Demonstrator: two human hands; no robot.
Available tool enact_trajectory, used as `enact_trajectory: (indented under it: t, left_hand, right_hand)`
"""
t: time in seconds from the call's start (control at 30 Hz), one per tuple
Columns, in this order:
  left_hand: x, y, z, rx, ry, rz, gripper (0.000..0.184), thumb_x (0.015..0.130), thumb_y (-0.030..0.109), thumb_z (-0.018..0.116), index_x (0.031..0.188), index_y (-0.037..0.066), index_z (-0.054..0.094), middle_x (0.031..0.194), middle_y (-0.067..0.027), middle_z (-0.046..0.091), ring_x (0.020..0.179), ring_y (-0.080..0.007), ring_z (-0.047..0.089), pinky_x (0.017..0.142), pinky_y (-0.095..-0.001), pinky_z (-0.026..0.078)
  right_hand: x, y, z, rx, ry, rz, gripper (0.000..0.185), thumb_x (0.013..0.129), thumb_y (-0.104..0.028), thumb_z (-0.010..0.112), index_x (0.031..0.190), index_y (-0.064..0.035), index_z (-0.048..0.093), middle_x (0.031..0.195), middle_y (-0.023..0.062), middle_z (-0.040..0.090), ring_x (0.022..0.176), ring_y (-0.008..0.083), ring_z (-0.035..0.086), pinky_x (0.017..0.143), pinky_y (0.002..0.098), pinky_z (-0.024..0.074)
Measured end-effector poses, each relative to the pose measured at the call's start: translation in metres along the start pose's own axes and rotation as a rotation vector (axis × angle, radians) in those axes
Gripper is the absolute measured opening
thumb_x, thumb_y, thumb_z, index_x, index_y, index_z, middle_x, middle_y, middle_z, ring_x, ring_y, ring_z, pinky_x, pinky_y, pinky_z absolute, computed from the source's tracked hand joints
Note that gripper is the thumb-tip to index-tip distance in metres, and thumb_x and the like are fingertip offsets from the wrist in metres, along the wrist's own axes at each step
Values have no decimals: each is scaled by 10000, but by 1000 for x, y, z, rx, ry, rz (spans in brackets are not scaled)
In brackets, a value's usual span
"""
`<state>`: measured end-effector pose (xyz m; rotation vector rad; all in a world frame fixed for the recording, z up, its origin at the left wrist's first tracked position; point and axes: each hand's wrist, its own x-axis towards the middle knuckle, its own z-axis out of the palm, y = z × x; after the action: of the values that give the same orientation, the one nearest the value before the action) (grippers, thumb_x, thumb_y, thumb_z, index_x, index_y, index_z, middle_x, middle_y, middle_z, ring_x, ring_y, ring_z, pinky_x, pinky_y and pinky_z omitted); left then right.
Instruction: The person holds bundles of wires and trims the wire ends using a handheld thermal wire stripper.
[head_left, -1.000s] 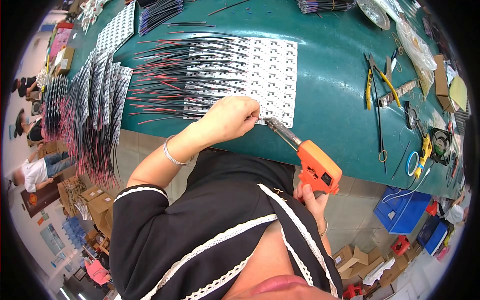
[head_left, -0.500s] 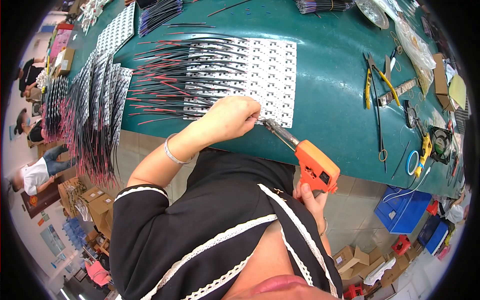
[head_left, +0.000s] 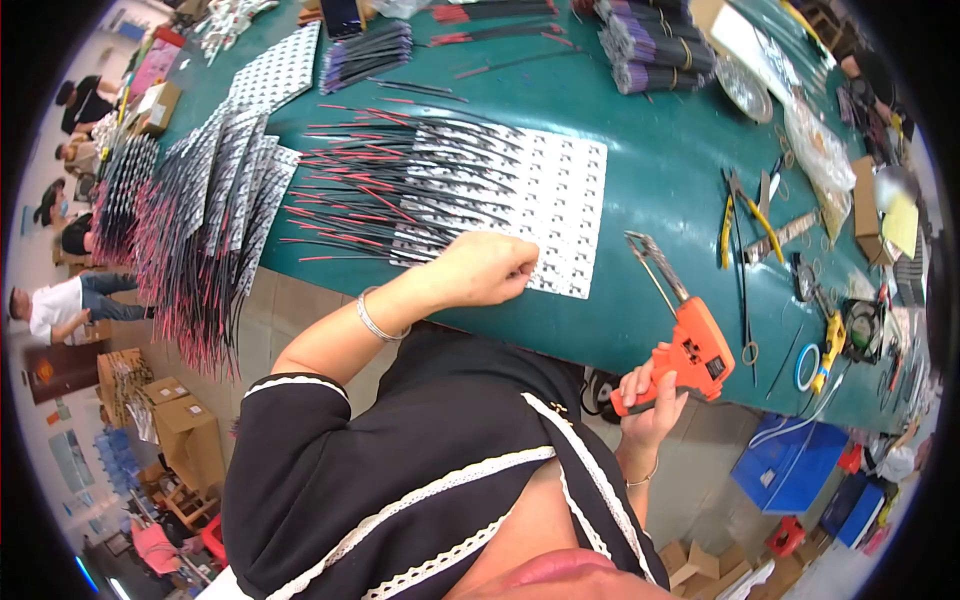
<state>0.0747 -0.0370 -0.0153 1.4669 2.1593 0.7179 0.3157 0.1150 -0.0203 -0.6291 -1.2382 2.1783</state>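
Observation:
My left hand [head_left: 487,268] rests over the near edge of a white circuit board panel [head_left: 572,200], fingers pinched together; what sits between them is hidden. Black wires with red ends [head_left: 380,185] lie in rows across the panel's left part and stick out past its left side. My right hand [head_left: 650,395] grips the handle of an orange soldering gun [head_left: 703,350]. Its metal tip points up and left, above the green table [head_left: 655,170], to the right of the panel and apart from it.
Wired panels [head_left: 200,220] are stacked at the table's left edge, their wires hanging over. Bundled wires [head_left: 650,45] lie at the back. Yellow-handled pliers [head_left: 755,215], a blue tape roll [head_left: 806,367] and a plastic bag [head_left: 825,160] are at right. A blue bin [head_left: 785,465] stands below the table.
The soldering gun in my right hand has pulled away from the panel to the right. My left hand stays pinched at the panel's near edge. The whole view has shifted somewhat.

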Motion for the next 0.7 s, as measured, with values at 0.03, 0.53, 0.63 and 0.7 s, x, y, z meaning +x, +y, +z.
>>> enact_trajectory:
  t: [0.03, 0.53, 0.63, 0.7]
  left_hand:
    - [-1, -1, 1, -3, 2, 2, 69, 724, 110, 575, 770, 66, 550, 704, -84, 593, 673, -279, 595, 586, -364, 462]
    - [-27, -8, -4, 25, 163, 163, 82, 759, 142, 588, 768, 64, 569, 785, -116, 526, 800, -305, 542, 696, -404, 455]
    - [15, -25, -55, 226, 370, 281, 77, 753, 121, 595, 789, 54, 585, 809, -113, 526, 798, -308, 531, 700, -393, 453]
    - [55, -36, -89, 339, 481, 283, 79, 757, 128, 589, 757, 52, 568, 806, -114, 532, 810, -306, 534, 696, -393, 449]
  right_hand:
    - [5, 0, -2, 15, -1, -34, 367, 927, -271, 437, 1143, 23, 397, 634, 28, 418, 427, 95, 384, 441, 236, 343]
    - [49, 14, -41, 576, -212, 63, 431, 918, -371, 464, 1197, -47, 405, 724, 19, 376, 575, 107, 396, 606, 272, 396]
    - [50, 12, -41, 631, -218, 85, 427, 917, -368, 468, 1197, -52, 408, 735, 21, 378, 585, 107, 401, 608, 278, 396]
    - [51, 11, -42, 643, -225, 80, 427, 916, -364, 473, 1207, -57, 416, 736, 15, 363, 589, 97, 389, 603, 265, 380]
